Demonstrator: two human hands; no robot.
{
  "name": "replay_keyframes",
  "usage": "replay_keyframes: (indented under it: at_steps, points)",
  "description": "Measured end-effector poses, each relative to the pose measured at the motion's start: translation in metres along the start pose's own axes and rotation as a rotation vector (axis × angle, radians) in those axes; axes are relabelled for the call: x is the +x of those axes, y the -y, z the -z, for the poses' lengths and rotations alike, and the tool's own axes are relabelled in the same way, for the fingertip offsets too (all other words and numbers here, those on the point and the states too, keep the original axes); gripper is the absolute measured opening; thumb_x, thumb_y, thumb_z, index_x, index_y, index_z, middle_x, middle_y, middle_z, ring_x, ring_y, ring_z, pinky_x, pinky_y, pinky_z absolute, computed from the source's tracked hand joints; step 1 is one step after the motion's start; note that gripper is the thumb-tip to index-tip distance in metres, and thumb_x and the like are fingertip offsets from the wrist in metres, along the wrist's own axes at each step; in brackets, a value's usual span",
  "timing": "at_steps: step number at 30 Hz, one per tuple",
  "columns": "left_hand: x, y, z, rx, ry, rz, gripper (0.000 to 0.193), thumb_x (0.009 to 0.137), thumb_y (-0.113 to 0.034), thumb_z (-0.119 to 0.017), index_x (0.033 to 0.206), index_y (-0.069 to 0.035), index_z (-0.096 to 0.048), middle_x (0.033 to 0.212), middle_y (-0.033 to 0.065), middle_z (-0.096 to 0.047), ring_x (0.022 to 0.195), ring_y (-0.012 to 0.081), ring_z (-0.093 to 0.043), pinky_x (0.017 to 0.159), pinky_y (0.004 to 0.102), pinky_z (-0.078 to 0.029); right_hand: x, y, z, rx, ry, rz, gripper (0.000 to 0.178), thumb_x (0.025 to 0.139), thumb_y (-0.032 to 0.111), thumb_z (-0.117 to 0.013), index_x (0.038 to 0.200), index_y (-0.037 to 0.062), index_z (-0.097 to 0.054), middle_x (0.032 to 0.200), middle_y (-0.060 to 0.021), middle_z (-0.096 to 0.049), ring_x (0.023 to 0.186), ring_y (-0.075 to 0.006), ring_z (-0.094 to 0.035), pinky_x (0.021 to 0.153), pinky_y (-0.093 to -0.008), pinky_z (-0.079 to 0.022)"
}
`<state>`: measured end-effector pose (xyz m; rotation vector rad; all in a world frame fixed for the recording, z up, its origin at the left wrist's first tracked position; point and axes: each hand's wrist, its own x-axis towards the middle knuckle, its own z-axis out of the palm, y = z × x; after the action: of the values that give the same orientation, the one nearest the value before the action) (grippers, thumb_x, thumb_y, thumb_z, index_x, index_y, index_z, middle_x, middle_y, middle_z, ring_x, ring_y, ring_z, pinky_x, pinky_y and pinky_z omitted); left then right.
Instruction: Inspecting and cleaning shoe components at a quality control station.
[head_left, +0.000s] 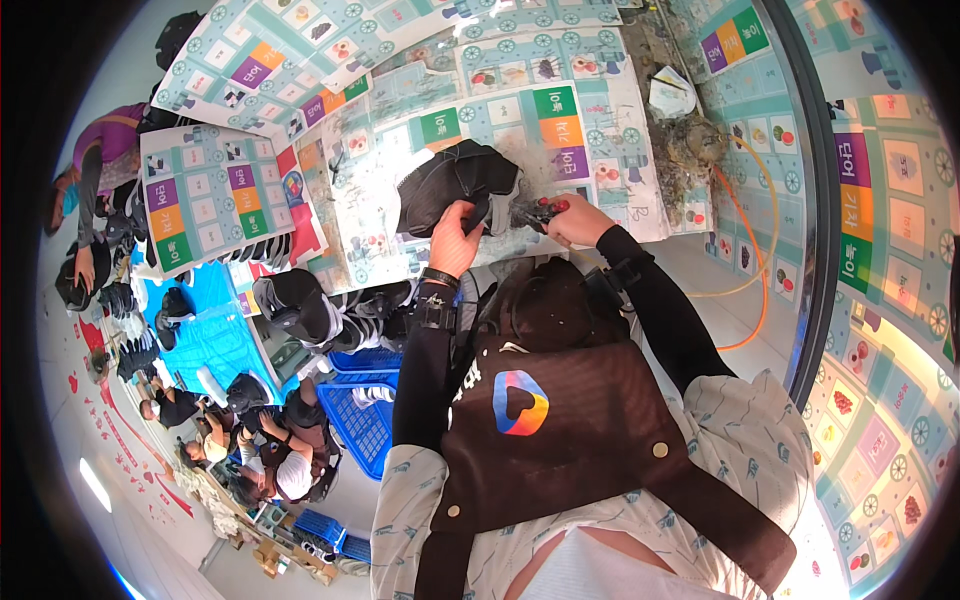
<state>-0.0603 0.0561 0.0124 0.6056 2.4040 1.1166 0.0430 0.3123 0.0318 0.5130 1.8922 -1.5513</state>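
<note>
A black cap (447, 187) with a mesh-like surface lies on the paper-covered worktable in front of me. My left hand (455, 240) is closed on its near edge, the fingers curled at the rim. Just right of the cap, my right hand (580, 222) is closed around a small red-and-black hand tool (541, 212). The dark end of the tool points toward the cap, with its tip close to the cap's right edge. Whether the tip touches the cap I cannot tell.
Printed teal sheets (600, 130) cover the worktable. Stacked dark caps (300, 303) stand at its near left edge, above a blue crate (360, 425). Yellow and orange hoses (765, 270) hang at right beside a dark post (815, 200). A co-worker (105, 150) handles caps at far left.
</note>
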Motion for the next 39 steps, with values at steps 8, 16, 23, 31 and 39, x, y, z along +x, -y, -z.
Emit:
replay_keyframes:
  at_steps: [8,16,23,31,39]
  points:
    - [0.002,0.003,-0.002,-0.016,0.006,0.009,0.029,0.081,-0.005,-0.073,0.108,-0.002,-0.06,0.1,0.0166,-0.066,0.088,0.0334,-0.068,0.076,0.0398,-0.054,0.013,-0.022,-0.001,-0.197,-0.018,0.263,0.014,0.063,0.015,-0.065,0.06,0.0017,-0.061,0.059,-0.0097,-0.061,0.059,-0.0305,-0.063,0.055,-0.04,-0.045]
    - [0.004,0.006,-0.004,0.043,-0.001,-0.041,0.031,0.085,-0.007,-0.075,0.11,0.0,-0.06,0.094,0.0115,-0.068,0.079,0.0198,-0.066,0.072,0.032,-0.053,0.012,-0.026,0.0,-0.2,-0.056,0.311,0.017,0.054,0.013,-0.065,0.048,0.0037,-0.053,0.055,-0.0067,-0.057,0.057,-0.0291,-0.061,0.052,-0.0388,-0.042]
    - [0.006,-0.005,-0.002,0.066,0.008,-0.022,0.027,0.086,-0.01,-0.076,0.107,0.0,-0.061,0.091,0.0104,-0.068,0.076,0.0187,-0.066,0.07,0.032,-0.053,0.008,-0.022,0.002,0.105,-0.032,0.102,0.009,0.063,0.009,-0.063,0.063,0.0001,-0.06,0.065,-0.0071,-0.065,0.052,-0.0196,-0.061,0.047,-0.0336,-0.043]
    - [0.016,-0.013,0.039,0.049,-0.432,-0.054,0.024,0.096,-0.019,-0.067,0.11,-0.001,-0.06,0.094,0.0156,-0.065,0.085,0.0258,-0.062,0.078,0.0355,-0.049,0.033,-0.102,0.018,-0.489,-0.687,0.121,0.045,0.08,0.013,-0.071,0.118,-0.0027,-0.053,0.109,-0.0218,-0.064,0.092,-0.0354,-0.067,0.073,-0.0479,-0.056]
    - [-0.024,-0.033,0.074,-0.714,-0.36,0.119,0.028,0.101,-0.013,-0.06,0.125,0.0,-0.058,0.116,0.0055,-0.066,0.105,0.0128,-0.059,0.094,0.028,-0.047,0.01,0.003,0.001,0.111,-0.55,0.454,0.059,0.091,0.041,-0.07,0.126,-0.0047,-0.054,0.122,-0.0233,-0.059,0.115,-0.0373,-0.057,0.1,-0.0412,-0.045]
